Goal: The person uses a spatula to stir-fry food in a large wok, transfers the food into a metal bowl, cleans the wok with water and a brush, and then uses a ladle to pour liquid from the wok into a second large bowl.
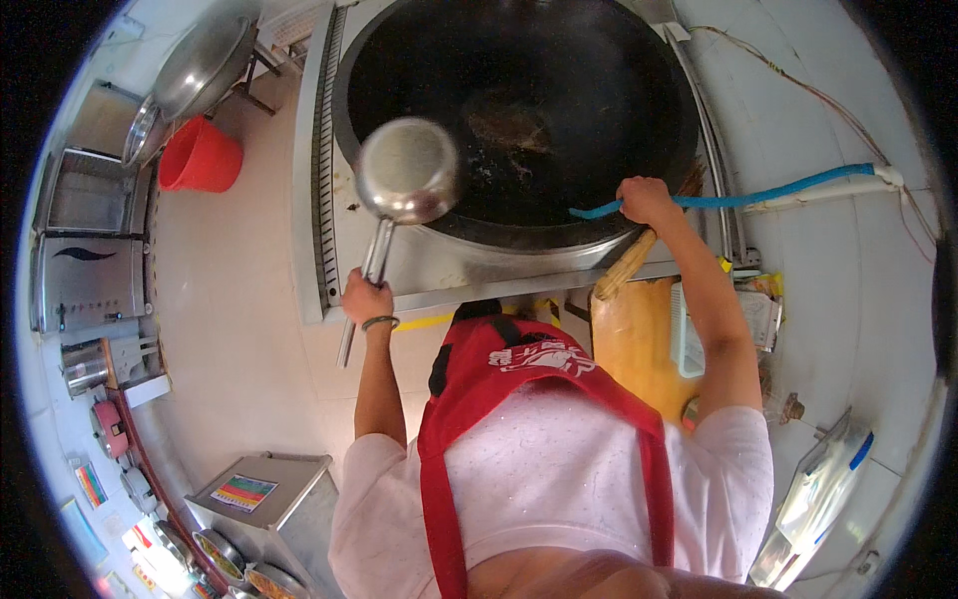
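My left hand (pixel 368 297) grips the long handle of a metal dipper (pixel 408 171), whose round bowl hangs over the near left rim of a large black wok (pixel 599 97). The wok is set into a steel stove (pixel 494 262). Across its near right side, my right hand (pixel 645 200) is closed around a blue hose (pixel 778 193), with the hose's end pointing over the wok. What looks like a bamboo wok brush (pixel 627 263) leans at the wok's near right edge, partly hidden by my right forearm. A dark brownish patch shows on the wok's bottom.
The hose joins a white pipe (pixel 887 177) on the tiled right wall. A yellow board or container (pixel 632 329) stands below the stove's front right. On the left are a red bucket (pixel 200 156), large metal basins (pixel 206 64) and a steel cabinet (pixel 93 281). A metal cabinet (pixel 299 517) stands behind left.
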`<state>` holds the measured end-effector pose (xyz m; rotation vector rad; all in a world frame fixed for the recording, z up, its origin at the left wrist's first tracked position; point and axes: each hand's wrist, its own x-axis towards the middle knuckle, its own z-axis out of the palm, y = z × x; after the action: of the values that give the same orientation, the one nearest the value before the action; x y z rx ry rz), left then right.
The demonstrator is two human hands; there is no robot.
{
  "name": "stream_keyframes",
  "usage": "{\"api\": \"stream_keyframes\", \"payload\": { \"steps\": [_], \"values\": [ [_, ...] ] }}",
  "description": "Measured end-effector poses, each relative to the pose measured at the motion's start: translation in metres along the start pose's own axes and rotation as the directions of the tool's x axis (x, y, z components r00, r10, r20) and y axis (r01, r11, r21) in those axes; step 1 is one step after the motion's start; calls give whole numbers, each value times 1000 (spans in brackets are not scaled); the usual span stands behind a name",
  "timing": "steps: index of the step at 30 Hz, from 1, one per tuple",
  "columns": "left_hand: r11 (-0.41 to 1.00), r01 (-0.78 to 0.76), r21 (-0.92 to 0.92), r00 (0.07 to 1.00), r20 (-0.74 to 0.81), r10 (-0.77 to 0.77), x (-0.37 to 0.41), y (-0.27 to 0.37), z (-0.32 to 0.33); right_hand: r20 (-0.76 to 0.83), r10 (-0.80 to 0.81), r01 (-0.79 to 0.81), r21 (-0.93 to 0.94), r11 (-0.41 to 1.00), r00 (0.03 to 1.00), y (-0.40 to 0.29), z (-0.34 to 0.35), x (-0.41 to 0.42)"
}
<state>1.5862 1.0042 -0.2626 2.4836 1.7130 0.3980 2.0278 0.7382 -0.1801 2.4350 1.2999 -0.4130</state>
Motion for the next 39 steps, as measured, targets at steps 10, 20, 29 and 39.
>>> {"api": "stream_keyframes", "payload": {
  "steps": [10,20,29,39],
  "values": [
    [873,481,77,877,-58,-478,-84,-102,-19,-70,-241,250,334,909,968,-49,-105,-4],
    [770,635,62,769,32,-638,-122,-110,-18,-323,-244,380,476,793,914,-47,-138,1],
    [788,606,111,786,69,-614,-135,-111,6,-436,-242,457,502,734,867,-50,-147,-6],
    [845,513,152,852,33,-523,-100,-128,43,-581,-66,454,555,697,811,-29,-160,32]
  ]
}}
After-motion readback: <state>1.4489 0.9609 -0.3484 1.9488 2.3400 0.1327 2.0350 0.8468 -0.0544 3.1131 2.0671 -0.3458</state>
